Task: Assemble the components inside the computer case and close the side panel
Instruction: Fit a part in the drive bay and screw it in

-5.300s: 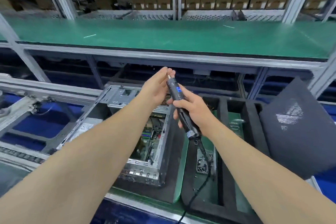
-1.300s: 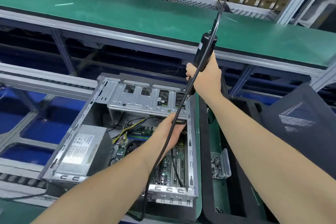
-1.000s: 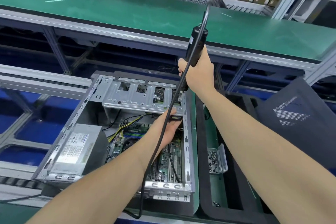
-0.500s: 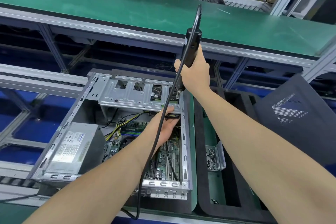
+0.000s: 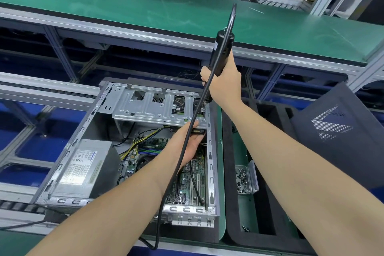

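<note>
I have my right hand (image 5: 225, 83) wrapped around the electric screwdriver (image 5: 220, 52), its long axis near upright, tip down on the far right corner of the drive cage (image 5: 153, 108) in the open computer case (image 5: 68, 151). My left hand (image 5: 191, 141) is lower and nearer me, fingers curled under the cage's right end, seemingly bracing the drive beneath. The side panel (image 5: 336, 137) leans well apart on the right, not yet fitted.

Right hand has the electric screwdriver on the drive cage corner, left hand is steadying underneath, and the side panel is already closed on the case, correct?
Not quite. The head view shows the side panel off, leaning to the right of the open case. The rest holds: right hand drives the electric screwdriver at the drive cage corner, left hand underneath.
</note>
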A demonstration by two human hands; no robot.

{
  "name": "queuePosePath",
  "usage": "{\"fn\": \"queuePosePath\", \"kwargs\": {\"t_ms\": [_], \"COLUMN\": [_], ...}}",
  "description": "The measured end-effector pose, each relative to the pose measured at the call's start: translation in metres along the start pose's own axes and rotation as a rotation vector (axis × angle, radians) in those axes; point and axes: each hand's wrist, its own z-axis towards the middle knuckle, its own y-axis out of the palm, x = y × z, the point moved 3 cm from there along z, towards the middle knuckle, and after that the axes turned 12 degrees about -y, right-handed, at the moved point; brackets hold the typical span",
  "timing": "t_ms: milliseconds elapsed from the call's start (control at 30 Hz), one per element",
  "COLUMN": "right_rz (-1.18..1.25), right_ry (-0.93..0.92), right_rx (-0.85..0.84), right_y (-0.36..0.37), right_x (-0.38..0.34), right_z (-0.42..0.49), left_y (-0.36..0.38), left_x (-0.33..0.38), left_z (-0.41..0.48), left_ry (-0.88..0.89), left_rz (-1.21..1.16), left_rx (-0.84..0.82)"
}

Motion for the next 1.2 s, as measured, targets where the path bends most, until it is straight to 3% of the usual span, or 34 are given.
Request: {"fn": "queuePosePath", "kwargs": {"t_ms": [633,1200], "right_rz": [-0.073,0.021], "right_ry": [-0.002,0.031], "right_rx": [-0.083,-0.128], "right_y": [0.007,0.009], "right_x": [0.005,0.012], "right_z": [0.000,0.002], "left_y": [0.000,0.004], "left_x": [0.000,-0.002], "left_z": [-0.005,-0.005], "left_ry": [0.024,0.012], "left_rz": [-0.030,-0.032], "left_rx": [0.023,0.001]}}
